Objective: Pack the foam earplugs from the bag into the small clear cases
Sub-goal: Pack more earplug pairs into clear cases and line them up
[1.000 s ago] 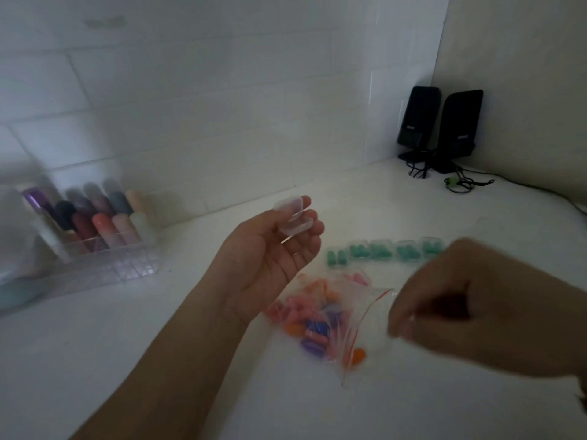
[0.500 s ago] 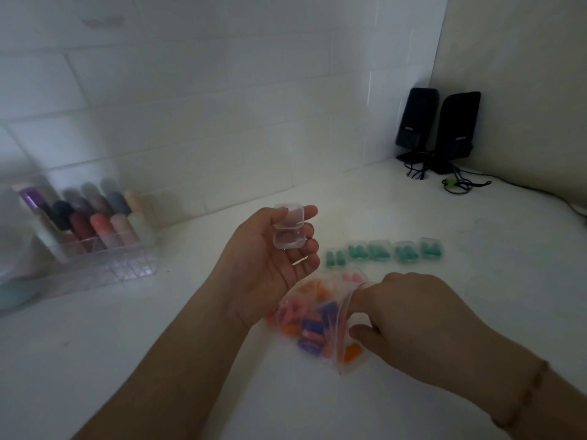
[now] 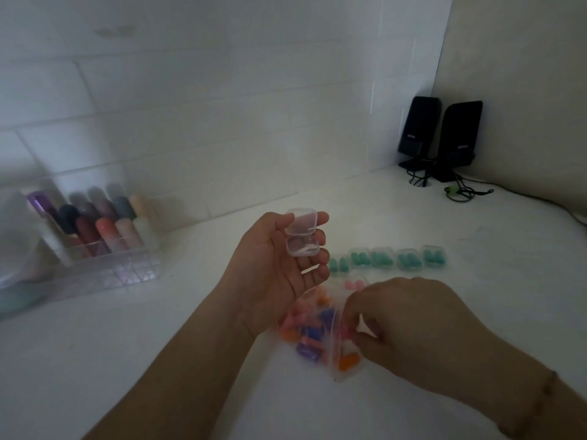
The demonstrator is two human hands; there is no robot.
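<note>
Step in hand: fetching earplugs. My left hand [image 3: 273, 265], frame centre, is cradling an open, empty case [image 3: 301, 233] on loosely curled fingers. My right hand [image 3: 409, 331], lower right, is pinching inside the bag [image 3: 320, 331] on the counter [image 3: 127, 360]; grip contents unclear. Five filled cases [image 3: 390, 258] are lying behind. Next, I judge: lifting plugs into the case.

Left hand [image 3: 279, 265]: raised, palm up and facing the camera, fingers curled, thumb and fingertips gripping an open clear case [image 3: 301, 231]
Left forearm: bare, running from the lower left up to the middle
Right hand [image 3: 409, 325]: lower, back towards the camera, fingers bent down at the mouth of the bag [image 3: 320, 331]
Right wrist: at the lower right, thin bracelet [image 3: 548, 384] on it
</note>
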